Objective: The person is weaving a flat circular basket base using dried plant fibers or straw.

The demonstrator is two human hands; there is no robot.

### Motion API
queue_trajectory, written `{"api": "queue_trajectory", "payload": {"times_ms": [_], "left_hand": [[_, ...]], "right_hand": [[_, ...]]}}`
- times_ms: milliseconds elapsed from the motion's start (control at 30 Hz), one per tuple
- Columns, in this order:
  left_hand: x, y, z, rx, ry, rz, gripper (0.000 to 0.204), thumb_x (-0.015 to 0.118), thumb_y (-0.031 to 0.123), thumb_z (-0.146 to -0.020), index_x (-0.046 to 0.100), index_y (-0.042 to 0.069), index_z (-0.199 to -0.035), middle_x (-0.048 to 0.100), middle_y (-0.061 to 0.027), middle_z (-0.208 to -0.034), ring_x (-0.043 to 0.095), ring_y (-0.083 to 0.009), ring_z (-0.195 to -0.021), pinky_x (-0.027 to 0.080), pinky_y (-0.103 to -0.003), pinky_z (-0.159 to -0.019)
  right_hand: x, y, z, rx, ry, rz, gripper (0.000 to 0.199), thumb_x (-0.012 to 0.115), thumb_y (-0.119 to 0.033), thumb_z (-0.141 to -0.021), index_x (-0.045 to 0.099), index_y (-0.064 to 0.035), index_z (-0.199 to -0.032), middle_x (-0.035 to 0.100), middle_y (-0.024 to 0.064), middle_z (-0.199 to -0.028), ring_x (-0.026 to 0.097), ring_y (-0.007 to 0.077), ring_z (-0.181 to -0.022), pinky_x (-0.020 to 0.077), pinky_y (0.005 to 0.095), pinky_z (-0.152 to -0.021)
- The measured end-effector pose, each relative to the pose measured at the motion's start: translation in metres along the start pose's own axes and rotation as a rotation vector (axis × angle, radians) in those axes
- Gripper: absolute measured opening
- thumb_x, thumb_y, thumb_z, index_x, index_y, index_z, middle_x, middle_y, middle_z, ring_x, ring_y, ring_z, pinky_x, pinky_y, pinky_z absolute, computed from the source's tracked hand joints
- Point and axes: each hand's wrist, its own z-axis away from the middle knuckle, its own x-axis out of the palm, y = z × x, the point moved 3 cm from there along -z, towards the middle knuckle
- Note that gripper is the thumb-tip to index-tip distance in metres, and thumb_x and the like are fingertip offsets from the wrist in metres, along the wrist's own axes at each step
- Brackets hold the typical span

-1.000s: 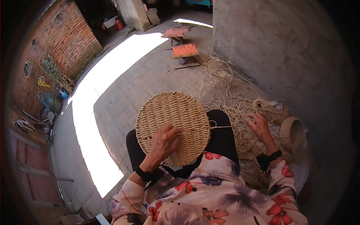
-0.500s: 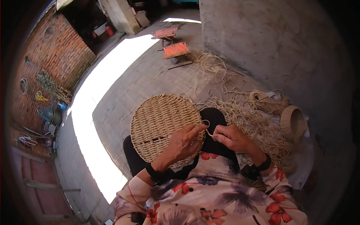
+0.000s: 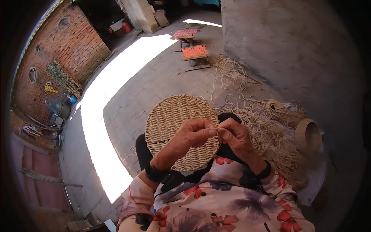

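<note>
A round woven seat of twisted straw-coloured cord (image 3: 170, 112) lies across my lap, with a narrow dark gap in its weave near my left wrist. My left hand (image 3: 192, 133) is raised over the seat's right part, thumb and forefinger pinched together. My right hand (image 3: 236, 138) meets it fingertip to fingertip by the seat's right rim, also pinching. A short bit of pale cord shows between the fingertips; the rest of that strand is hidden by the hands.
A tangled heap of pale cord (image 3: 262, 127) spreads on the floor to my right, with a cord roll (image 3: 276, 108) and a round woven basket (image 3: 306, 133) beside it. Two low stools with orange-red woven tops (image 3: 194, 51) stand ahead, near a grey wall (image 3: 286, 50).
My left hand has lifted off the seat's right side, and its fingertips have come together with the right hand's. The strand that stretched between them is now mostly hidden. The view has shifted slightly.
</note>
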Motion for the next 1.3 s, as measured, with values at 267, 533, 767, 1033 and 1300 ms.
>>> {"api": "queue_trajectory", "payload": {"times_ms": [267,533,767,1033,1300], "left_hand": [[-0.026,-0.064,-0.010,0.407,0.384,-0.759,0.015,0.071,0.020,-0.087,0.070,0.006,-0.089,0.066,-0.0053,-0.075,0.062,-0.0212,-0.063,0.050,-0.037,-0.059],[-0.022,-0.075,-0.005,0.428,0.481,-1.292,0.007,0.071,0.014,-0.083,0.071,0.009,-0.086,0.060,-0.0086,-0.076,0.064,-0.0292,-0.068,0.050,-0.040,-0.059],[-0.021,-0.075,-0.006,0.433,0.472,-1.278,0.006,0.070,0.015,-0.083,0.070,0.010,-0.085,0.057,-0.0084,-0.075,0.062,-0.0298,-0.065,0.049,-0.042,-0.058],[-0.021,-0.076,-0.009,0.420,0.488,-1.266,0.006,0.069,0.016,-0.084,0.069,0.009,-0.086,0.059,-0.0090,-0.078,0.063,-0.0308,-0.067,0.049,-0.042,-0.058],[-0.023,-0.077,-0.023,0.450,0.446,-1.244,0.008,0.066,0.014,-0.084,0.069,0.008,-0.089,0.062,-0.0105,-0.079,0.064,-0.0322,-0.071,0.050,-0.042,-0.060]], "right_hand": [[-0.025,0.027,0.003,-0.069,0.095,0.538,0.011,0.069,0.001,-0.088,0.068,-0.0014,-0.099,0.064,0.0047,-0.084,0.060,0.0133,-0.075,0.0471,0.0272,-0.066],[-0.025,0.039,0.004,-0.203,0.036,0.699,0.015,0.069,0.003,-0.084,0.066,-0.0045,-0.097,0.056,0.0086,-0.080,0.059,0.0238,-0.071,0.0473,0.0335,-0.063],[-0.026,0.045,0.003,-0.237,-0.021,0.778,0.020,0.069,0.005,-0.080,0.065,-0.0056,-0.097,0.054,0.0096,-0.079,0.058,0.0276,-0.069,0.0474,0.0363,-0.062],[-0.010,0.038,-0.004,-0.323,-0.144,1.045,0.016,0.066,0.000,-0.075,0.057,-0.0057,-0.087,0.050,0.0116,-0.083,0.057,0.0304,-0.079,0.0498,0.0404,-0.069],[-0.002,0.045,-0.010,-0.305,-0.168,1.058,0.016,0.066,0.000,-0.074,0.057,-0.0041,-0.086,0.054,0.0126,-0.087,0.058,0.0318,-0.081,0.0503,0.0403,-0.071]]}}
